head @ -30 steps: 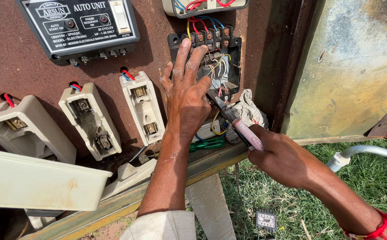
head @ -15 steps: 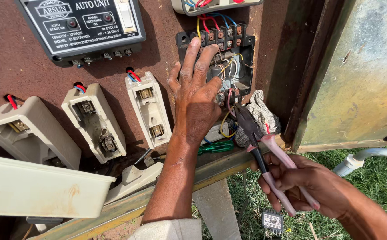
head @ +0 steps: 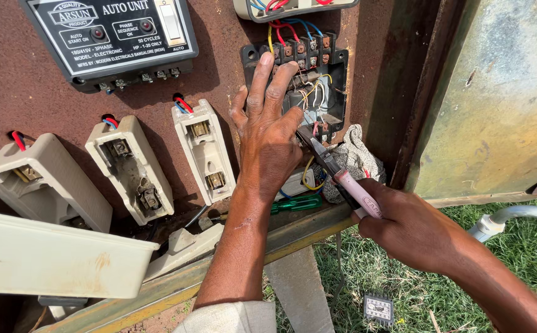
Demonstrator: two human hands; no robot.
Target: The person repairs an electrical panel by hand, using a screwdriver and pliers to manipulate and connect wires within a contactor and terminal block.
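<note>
My left hand (head: 268,139) rests flat with fingers spread against a black terminal block (head: 336,68) that is wired with red, blue and yellow leads, on a rusty brown panel. My right hand (head: 413,228) grips the pink handles of a pair of pliers (head: 339,169). The plier jaws point up and left into the lower part of the terminal block, just beside my left thumb. Part of the block is hidden by my left hand.
Three open cream fuse carriers (head: 203,151) (head: 129,166) (head: 40,182) sit left of the block, under a black control unit (head: 111,37). A green screwdriver (head: 296,203) and a grey cloth (head: 358,157) lie on the lower ledge. A cream cover (head: 52,259) juts out at the left. A pipe (head: 515,216) lies over the grass.
My right hand has closed the plier handles and raised the pliers back up to the block. My left hand has stayed on the terminal block.
</note>
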